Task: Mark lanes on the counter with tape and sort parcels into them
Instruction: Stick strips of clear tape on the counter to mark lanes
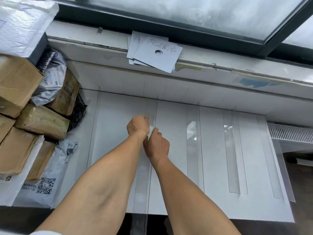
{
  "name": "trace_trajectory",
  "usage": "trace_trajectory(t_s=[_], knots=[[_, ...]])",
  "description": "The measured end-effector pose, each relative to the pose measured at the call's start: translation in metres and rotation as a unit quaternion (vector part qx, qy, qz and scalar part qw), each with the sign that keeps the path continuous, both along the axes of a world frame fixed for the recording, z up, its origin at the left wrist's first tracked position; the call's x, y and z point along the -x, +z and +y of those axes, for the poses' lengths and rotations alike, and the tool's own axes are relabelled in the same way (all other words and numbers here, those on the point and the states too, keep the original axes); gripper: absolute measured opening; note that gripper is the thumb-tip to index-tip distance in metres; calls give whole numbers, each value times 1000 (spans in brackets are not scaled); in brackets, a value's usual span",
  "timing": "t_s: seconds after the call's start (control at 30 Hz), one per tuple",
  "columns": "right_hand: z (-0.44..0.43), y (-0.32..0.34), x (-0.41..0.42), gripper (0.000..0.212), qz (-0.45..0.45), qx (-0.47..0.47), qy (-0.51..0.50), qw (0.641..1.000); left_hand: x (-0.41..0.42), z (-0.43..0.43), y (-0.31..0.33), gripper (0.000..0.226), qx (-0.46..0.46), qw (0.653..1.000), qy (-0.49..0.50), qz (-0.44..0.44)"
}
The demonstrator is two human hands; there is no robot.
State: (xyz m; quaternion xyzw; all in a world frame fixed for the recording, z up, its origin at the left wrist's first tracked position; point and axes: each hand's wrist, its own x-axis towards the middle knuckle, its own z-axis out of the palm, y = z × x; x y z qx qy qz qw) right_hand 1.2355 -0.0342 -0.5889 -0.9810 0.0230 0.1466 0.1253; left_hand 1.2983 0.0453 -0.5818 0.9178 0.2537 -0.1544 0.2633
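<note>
Pressing down mid-desk, the left hand (138, 125) was curled into a loose fist on a clear tape strip (150, 112), while the right hand (157, 144) pinched that strip just beside it. Parcels (30, 106) lay heaped at the white desk's (215, 158) left edge.

two bare forearms, uncovered from elbow to wrist. left hand (137, 125) and right hand (158, 144) carry no rings, watch or gloves. a white sleeve edge (44, 232) shows near left.
</note>
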Motion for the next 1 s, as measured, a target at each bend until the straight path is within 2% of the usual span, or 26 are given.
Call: trace_trajectory(t_s=[0.1,0.2,0.37,0.53,0.77,1.0], knots=[[29,17,-14,32,2,-7,24,1000,-11,37,21,26,-36,999,-1,-9],[67,25,-13,29,26,-26,56,998,-16,83,33,17,-79,997,5,-10],[136,18,16,43,99,-25,143,984,-7,147,23,19,-126,992,30,2],[185,-1,45,22,172,-26,240,955,9,175,-3,25,-100,994,23,22],[206,-18,51,18,161,-29,236,958,15,187,-23,36,-124,992,11,-4],[212,-18,57,13,162,-27,237,958,18,199,-28,30,-125,992,11,24]])
